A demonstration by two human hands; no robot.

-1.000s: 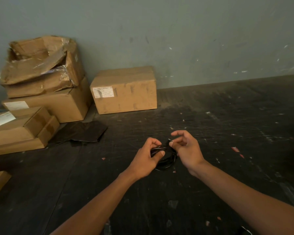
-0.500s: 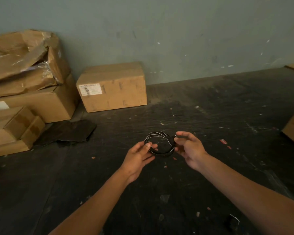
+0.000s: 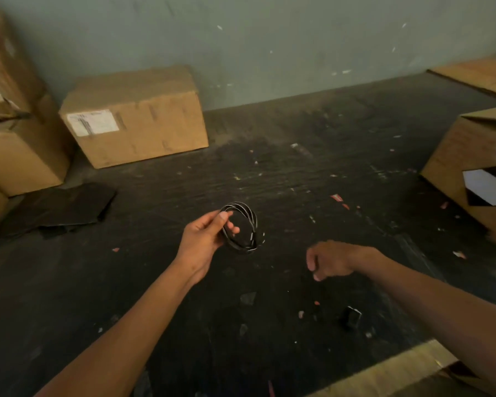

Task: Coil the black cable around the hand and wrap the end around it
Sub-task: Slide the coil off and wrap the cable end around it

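The black cable (image 3: 248, 222) is wound into a small round coil of several loops, held above the dark floor. My left hand (image 3: 202, 239) pinches the coil's left side between thumb and fingers. A short end with a connector pokes out at the coil's lower right. My right hand (image 3: 328, 260) hangs apart from the coil, lower and to the right, with its fingers curled loosely downward and nothing in it.
A labelled cardboard box (image 3: 135, 116) stands against the grey wall, with more boxes (image 3: 17, 150) stacked at the left. Another box (image 3: 470, 167) stands at the right. A flat black sheet (image 3: 58, 207) lies at the left. A small black item (image 3: 351, 316) lies below my right arm.
My right hand has let go of the coil and dropped down to the right. The left hand keeps the coil. The view has swung right, bringing in the right-hand box.
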